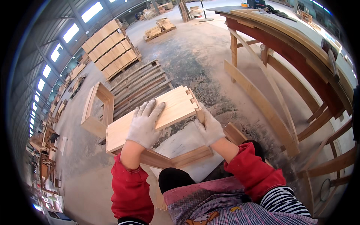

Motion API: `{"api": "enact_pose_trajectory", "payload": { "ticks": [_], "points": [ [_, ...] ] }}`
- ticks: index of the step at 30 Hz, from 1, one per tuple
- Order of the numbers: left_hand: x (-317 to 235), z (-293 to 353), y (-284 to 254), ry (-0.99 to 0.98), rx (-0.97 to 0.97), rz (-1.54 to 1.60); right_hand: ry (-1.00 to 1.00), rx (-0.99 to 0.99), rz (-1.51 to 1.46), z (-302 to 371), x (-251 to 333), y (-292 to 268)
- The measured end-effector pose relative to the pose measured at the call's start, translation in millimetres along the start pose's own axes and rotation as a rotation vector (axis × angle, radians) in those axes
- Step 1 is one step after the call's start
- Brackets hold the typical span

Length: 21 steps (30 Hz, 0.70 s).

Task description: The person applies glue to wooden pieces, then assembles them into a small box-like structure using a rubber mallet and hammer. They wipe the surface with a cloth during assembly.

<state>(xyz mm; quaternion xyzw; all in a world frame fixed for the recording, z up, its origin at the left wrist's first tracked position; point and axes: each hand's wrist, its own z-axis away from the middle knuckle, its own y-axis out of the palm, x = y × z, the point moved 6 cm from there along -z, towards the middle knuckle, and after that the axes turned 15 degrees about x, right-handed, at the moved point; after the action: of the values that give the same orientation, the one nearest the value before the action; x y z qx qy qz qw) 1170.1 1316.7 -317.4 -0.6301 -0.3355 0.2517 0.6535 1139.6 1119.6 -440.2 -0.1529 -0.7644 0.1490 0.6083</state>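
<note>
A pale wooden board (pixel 174 107) with dovetail notches at its right end slants across in front of me. My left hand (pixel 144 125), in a whitish work glove, lies on its top face with fingers stretched out. At the notched end, my gloved right hand (pixel 210 127) wraps round the board's edge; its fingertips are partly hidden. Below the board, darker wooden pieces (pixel 193 156) meet at a corner near my knees. Whether they are joined to the board, I cannot tell. A white sheet (pixel 183 140) lies beneath them.
Beyond the board stand an open wooden box frame (pixel 103 101), a slatted pallet (pixel 140 84) and a strapped stack of wooden boxes (pixel 112 48). A long workbench (pixel 270 26) runs along the right, with a plank (pixel 258 105) leaning by its legs. A hammer (pixel 332 63) rests on the bench.
</note>
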Motion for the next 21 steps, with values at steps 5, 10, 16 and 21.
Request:
{"api": "enact_pose_trajectory", "payload": {
  "ticks": [5, 10, 16, 21],
  "points": [
    [-2, -3, 3, 0.000, 0.020, 0.033, -0.071, -0.035, 0.063, 2, -4, -1],
    [-8, 0, 0, 0.008, 0.019, 0.014, -0.077, -0.019, 0.057, 3, 0, 3],
    [-11, -2, -1, -0.007, 0.041, 0.016, -0.260, 0.026, 0.020, 3, -20, 0],
    [-12, 2, -1, -0.021, 0.042, 0.016, 0.016, 0.213, -0.805, 27, -59, -94]
  ]
}}
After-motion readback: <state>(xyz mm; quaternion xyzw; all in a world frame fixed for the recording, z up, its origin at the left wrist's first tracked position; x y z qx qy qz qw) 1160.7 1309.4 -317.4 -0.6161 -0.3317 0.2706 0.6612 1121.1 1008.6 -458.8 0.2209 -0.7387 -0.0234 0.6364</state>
